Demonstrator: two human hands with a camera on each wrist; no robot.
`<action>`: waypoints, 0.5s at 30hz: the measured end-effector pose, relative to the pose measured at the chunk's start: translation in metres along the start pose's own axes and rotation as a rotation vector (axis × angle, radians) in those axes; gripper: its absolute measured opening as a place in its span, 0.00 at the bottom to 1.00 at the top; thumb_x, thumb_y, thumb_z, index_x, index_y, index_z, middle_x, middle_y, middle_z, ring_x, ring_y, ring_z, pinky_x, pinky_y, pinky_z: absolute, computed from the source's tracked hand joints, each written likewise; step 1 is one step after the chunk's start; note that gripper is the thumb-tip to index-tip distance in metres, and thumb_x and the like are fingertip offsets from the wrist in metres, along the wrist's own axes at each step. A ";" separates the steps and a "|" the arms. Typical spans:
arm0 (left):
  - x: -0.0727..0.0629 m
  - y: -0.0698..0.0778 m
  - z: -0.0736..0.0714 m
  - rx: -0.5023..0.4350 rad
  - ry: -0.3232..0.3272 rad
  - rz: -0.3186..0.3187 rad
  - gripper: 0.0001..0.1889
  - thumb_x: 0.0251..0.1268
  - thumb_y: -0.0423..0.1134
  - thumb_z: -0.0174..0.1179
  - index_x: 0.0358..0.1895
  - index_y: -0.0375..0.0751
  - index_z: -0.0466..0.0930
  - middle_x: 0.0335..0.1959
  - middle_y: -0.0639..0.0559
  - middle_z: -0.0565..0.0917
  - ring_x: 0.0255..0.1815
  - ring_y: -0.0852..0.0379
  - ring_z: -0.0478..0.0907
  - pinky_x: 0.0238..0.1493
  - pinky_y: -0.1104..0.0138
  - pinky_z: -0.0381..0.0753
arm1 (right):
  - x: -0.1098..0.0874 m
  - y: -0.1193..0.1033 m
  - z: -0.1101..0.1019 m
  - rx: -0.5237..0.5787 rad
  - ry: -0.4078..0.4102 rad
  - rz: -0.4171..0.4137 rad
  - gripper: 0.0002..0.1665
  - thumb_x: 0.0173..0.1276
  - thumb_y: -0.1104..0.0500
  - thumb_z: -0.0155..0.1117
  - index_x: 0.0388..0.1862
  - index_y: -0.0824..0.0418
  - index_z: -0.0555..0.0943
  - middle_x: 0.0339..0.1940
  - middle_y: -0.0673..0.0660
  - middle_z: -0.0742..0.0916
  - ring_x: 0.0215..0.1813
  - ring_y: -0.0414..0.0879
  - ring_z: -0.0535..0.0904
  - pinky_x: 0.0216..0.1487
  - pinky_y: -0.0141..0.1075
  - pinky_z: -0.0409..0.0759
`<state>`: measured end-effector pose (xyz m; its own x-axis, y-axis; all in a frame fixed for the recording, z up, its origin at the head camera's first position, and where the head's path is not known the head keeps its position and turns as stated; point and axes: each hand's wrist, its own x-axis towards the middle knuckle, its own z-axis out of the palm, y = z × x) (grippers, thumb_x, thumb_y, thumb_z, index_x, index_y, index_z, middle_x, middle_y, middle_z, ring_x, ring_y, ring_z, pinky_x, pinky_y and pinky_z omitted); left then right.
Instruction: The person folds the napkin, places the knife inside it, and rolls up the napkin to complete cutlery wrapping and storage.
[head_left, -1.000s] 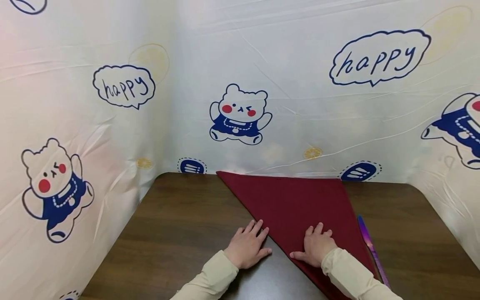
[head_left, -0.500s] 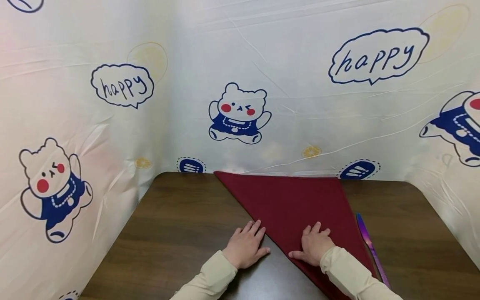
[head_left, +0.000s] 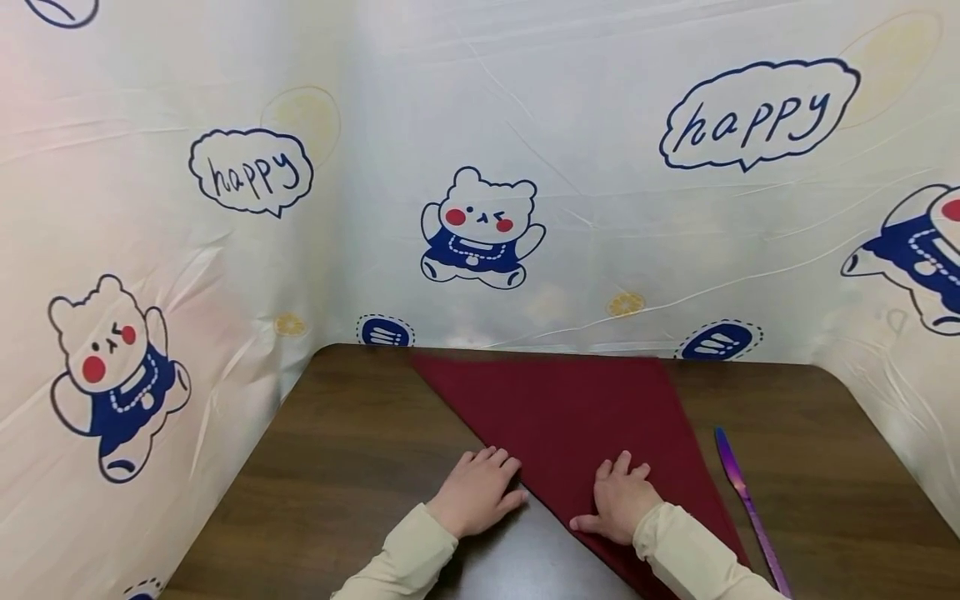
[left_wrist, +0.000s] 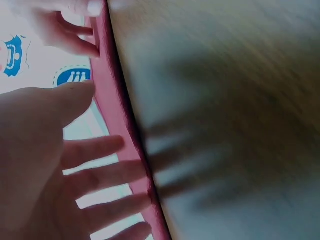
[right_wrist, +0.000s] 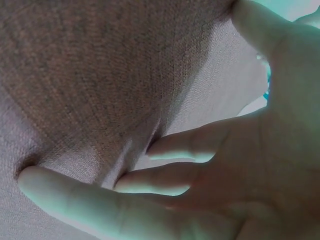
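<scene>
A dark red cloth napkin, folded to a triangle, lies flat with its long slanted edge facing the left. My left hand touches that slanted edge with spread fingertips; the left wrist view has its fingers laid over the red edge. On the napkin's lower part my right hand presses with fingers apart. In the right wrist view its fingertips dent the fabric and small wrinkles run between them. The napkin's near corner is hidden by the right sleeve and the frame edge.
A purple-blue table knife lies on the dark wooden table, right of the napkin. White curtains printed with bears and "happy" bubbles stand behind the table and at both sides.
The napkin has slid left and slightly nearer, with both hands moving along on it. The gap between napkin and knife has widened.
</scene>
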<state>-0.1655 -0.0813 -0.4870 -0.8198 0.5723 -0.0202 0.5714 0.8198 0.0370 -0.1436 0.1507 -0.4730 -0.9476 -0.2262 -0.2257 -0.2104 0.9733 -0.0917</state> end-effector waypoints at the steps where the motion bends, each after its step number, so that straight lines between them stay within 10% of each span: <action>1: 0.000 -0.001 0.001 -0.005 0.009 0.003 0.23 0.71 0.59 0.48 0.58 0.49 0.77 0.54 0.53 0.80 0.60 0.50 0.75 0.57 0.55 0.73 | -0.001 -0.001 0.000 -0.006 -0.002 -0.003 0.58 0.51 0.33 0.70 0.57 0.84 0.70 0.58 0.86 0.72 0.51 0.85 0.71 0.39 0.59 0.81; 15: -0.009 -0.018 0.000 -0.010 0.128 -0.011 0.17 0.66 0.52 0.58 0.49 0.45 0.79 0.39 0.52 0.79 0.39 0.54 0.77 0.41 0.61 0.77 | -0.016 -0.023 0.006 -0.003 -0.035 -0.048 0.57 0.51 0.33 0.70 0.60 0.80 0.71 0.61 0.83 0.71 0.57 0.82 0.69 0.36 0.54 0.83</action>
<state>-0.1683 -0.1008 -0.4874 -0.8246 0.5554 0.1073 0.5622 0.8257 0.0471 -0.1220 0.1322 -0.4730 -0.9273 -0.2739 -0.2551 -0.2565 0.9614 -0.1000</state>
